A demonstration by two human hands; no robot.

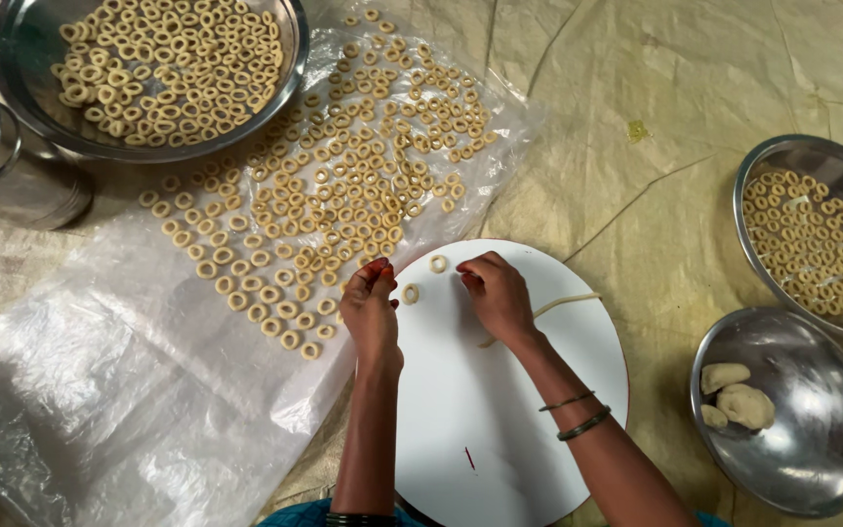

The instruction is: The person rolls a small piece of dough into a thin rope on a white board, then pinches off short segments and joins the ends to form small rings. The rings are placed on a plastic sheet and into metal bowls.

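Two hands worked over a round white board that lay on a sheet-covered floor. The left hand hovered at the board's left edge with its fingertips pinched together; whether a bit of dough sat between them could not be told. The right hand, near the board's upper middle, had its fingers curled down and pressed toward the surface, next to a thin dough rope that trailed out to the board's right edge. Two finished dough rings lay on the board between the hands, close to its top edge.

Judged by looks, the rope was soft, light and easily torn or flattened; it would best be taken near its end with a gentle fingertip pinch, and a ring lifted by its rim rather than squeezed.

Off the board's upper left edge, many rings were spread on a clear plastic sheet. A steel bowl full of rings stood at the sheet's far corner, beside a steel container. To the right, a second ring-filled bowl sat above a bowl that held dough lumps.
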